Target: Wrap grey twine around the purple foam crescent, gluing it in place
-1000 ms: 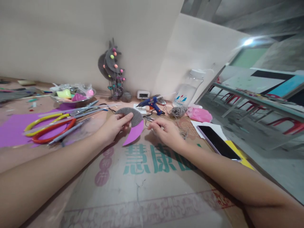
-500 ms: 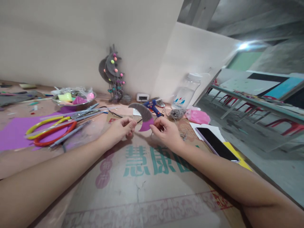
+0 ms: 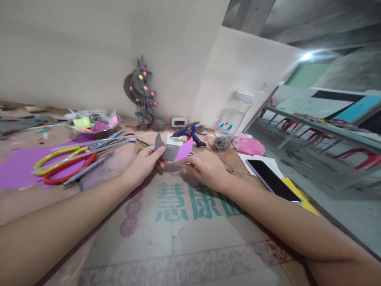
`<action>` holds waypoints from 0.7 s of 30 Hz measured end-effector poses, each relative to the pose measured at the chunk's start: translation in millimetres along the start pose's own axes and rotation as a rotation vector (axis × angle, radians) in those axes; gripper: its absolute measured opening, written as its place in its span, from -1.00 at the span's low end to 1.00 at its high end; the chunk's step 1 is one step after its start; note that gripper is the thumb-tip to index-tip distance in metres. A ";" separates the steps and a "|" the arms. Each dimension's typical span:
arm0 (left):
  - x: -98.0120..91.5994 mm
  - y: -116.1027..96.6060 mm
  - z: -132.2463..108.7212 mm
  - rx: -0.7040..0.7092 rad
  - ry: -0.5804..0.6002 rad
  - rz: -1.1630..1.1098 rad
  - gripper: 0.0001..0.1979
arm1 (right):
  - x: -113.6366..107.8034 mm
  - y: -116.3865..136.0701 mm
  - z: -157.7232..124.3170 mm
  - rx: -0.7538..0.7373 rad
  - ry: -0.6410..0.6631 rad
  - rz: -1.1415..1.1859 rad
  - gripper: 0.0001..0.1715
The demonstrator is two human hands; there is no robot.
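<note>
My left hand (image 3: 147,161) pinches a felt crescent (image 3: 168,152) by its grey end, thumb on the front. The crescent is grey on the left and purple on the right, with its tips pointing up. Close beside the purple end is my right hand (image 3: 206,169), its thumb and fingers apart; whether a fingertip touches the felt I cannot tell. Both hands are above a cardboard sheet (image 3: 143,246) with green and red print. Behind the crescent lies a blue glue gun (image 3: 193,135), its nozzle over a small white piece (image 3: 173,139).
Scissors with yellow and red handles (image 3: 68,165) lie on purple sheet (image 3: 14,163) at left, near a metal bowl (image 3: 92,129). A grey moon ornament (image 3: 141,89) leans on the wall. At right are a water bottle (image 3: 232,117), grey yarn (image 3: 222,143) and a phone (image 3: 274,180).
The crescent has turned so its purple end points right and up. My left hand has taken its grey end, while my right fingers have let go of the purple part.
</note>
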State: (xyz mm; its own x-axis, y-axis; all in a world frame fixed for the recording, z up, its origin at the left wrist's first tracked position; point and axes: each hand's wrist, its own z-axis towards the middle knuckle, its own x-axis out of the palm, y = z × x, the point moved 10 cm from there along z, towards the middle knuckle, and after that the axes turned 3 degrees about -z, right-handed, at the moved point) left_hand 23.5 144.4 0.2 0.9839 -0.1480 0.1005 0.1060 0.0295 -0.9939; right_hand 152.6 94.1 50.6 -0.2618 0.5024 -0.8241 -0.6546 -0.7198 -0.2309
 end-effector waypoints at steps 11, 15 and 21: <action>-0.6 3.2 4.0 0.039 0.027 -0.037 -0.72 | -4.1 -109.4 -9.5 0.568 -0.087 0.337 -0.77; 0.4 3.6 6.0 0.045 0.048 -0.044 -0.72 | 29.5 -141.7 -26.5 0.747 -0.015 0.449 -0.55; 1.7 9.9 3.1 -0.046 0.040 -0.080 -0.70 | 55.7 -149.1 -31.4 0.769 0.106 0.498 -0.37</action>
State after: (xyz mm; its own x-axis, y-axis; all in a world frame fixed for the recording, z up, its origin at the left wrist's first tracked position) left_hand 26.7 147.5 -9.3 0.9659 -0.1872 0.1789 0.1765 -0.0290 -0.9839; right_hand 257.9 214.4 22.8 -0.5980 0.1463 -0.7880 -0.7849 -0.3058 0.5389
